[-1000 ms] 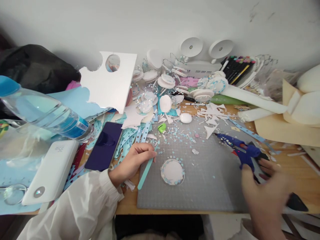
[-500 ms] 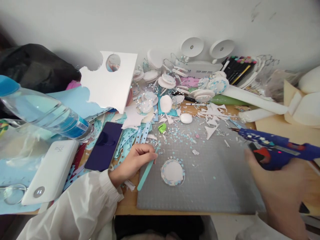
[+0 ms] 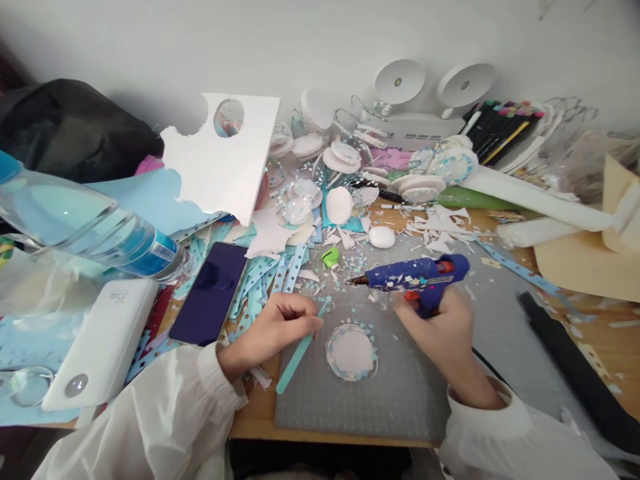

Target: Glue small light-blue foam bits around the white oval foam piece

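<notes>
My right hand (image 3: 440, 333) is closed around the handle of a blue hot glue gun (image 3: 413, 275), whose dark nozzle points left above the grey cutting mat (image 3: 405, 407). Between the fingertips of my left hand (image 3: 280, 330), a narrow turquoise paper strip (image 3: 296, 365) is pinched near the mat's left edge. A round white disc (image 3: 351, 351) edged with small blue and white stars lies flat on the mat between both hands, touched by neither. Just beyond my left hand lies a small bright green object (image 3: 331, 257), its kind unclear.
At left are a phone (image 3: 210, 293), a white power bank (image 3: 103, 343) and a leaning water bottle (image 3: 100, 217). Behind the mat stand several decorated white discs (image 3: 343, 157), paper scraps (image 3: 440, 223) and markers (image 3: 503, 133). A black bar-shaped object (image 3: 575, 367) lies at right.
My right hand has carried the glue gun leftward from the right side to above the mat. My left hand still pinches the strip, nearly in place. The view has shifted slightly.
</notes>
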A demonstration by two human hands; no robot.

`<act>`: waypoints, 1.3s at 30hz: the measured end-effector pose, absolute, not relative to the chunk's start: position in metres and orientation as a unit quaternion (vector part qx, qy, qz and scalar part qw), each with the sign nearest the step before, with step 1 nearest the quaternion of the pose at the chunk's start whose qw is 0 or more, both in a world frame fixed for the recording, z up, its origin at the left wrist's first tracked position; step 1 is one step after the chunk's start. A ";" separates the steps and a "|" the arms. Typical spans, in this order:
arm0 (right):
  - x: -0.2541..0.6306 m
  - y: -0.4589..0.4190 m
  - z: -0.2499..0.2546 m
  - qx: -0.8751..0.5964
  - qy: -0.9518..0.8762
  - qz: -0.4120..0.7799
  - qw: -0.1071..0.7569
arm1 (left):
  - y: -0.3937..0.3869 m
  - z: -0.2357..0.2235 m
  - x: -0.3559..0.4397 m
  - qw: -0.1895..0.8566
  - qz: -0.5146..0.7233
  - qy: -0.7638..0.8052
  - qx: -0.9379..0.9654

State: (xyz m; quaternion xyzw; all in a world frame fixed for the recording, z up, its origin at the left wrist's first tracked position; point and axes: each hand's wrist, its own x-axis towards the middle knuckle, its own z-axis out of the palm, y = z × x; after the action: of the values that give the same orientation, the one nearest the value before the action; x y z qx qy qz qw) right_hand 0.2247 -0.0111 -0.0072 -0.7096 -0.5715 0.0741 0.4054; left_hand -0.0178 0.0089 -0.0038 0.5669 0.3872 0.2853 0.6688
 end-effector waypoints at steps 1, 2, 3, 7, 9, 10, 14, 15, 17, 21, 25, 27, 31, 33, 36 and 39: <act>0.224 -0.012 -0.009 -0.708 -0.573 0.086 0.404 | 0.009 -0.003 -0.018 0.667 0.283 0.386 0.570; 0.225 -0.012 -0.011 -0.707 -0.574 0.096 0.402 | 0.009 -0.003 -0.017 0.666 0.282 0.386 0.573; 0.225 -0.013 -0.012 -0.704 -0.578 0.102 0.401 | 0.010 -0.002 -0.017 0.664 0.281 0.385 0.576; 0.226 -0.015 -0.015 -0.686 -0.610 0.080 0.388 | 0.010 -0.002 -0.016 0.664 0.275 0.387 0.577; 0.227 -0.016 -0.016 -0.675 -0.630 0.048 0.382 | 0.011 -0.002 -0.016 0.664 0.271 0.386 0.579; 0.227 -0.016 -0.017 -0.666 -0.640 0.031 0.382 | 0.011 -0.002 -0.016 0.664 0.269 0.385 0.582; 0.228 -0.015 -0.020 -0.641 -0.658 -0.018 0.396 | 0.010 -0.002 -0.017 0.665 0.264 0.378 0.587; 0.228 -0.015 -0.020 -0.641 -0.658 -0.021 0.395 | 0.010 -0.002 -0.017 0.667 0.264 0.377 0.586; 0.228 -0.014 -0.021 -0.644 -0.657 -0.022 0.392 | 0.010 -0.001 -0.016 0.669 0.263 0.375 0.585; 0.228 -0.014 -0.021 -0.646 -0.655 -0.021 0.391 | 0.010 0.000 -0.015 0.671 0.260 0.371 0.587; 0.228 -0.014 -0.021 -0.637 -0.661 -0.019 0.395 | 0.010 0.001 -0.015 0.671 0.259 0.371 0.587; 0.228 -0.014 -0.021 -0.638 -0.662 -0.020 0.393 | 0.010 0.001 -0.016 0.670 0.257 0.371 0.589; 0.228 -0.014 -0.021 -0.644 -0.658 -0.022 0.389 | 0.011 0.001 -0.015 0.670 0.258 0.373 0.588; 0.228 -0.014 -0.021 -0.645 -0.657 -0.015 0.389 | 0.012 0.001 -0.015 0.671 0.258 0.375 0.586; 0.229 -0.015 -0.024 -0.654 -0.652 0.005 0.383 | 0.011 -0.001 -0.016 0.673 0.255 0.375 0.585; 0.230 -0.014 -0.027 -0.663 -0.646 0.002 0.378 | 0.010 -0.003 -0.018 0.670 0.251 0.372 0.591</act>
State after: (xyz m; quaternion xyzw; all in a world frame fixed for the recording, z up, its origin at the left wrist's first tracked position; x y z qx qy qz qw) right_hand 0.2299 -0.0142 -0.0266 -0.6632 -0.6458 0.0015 0.3783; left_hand -0.0176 0.0104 -0.0029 0.5914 0.3723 0.2509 0.6699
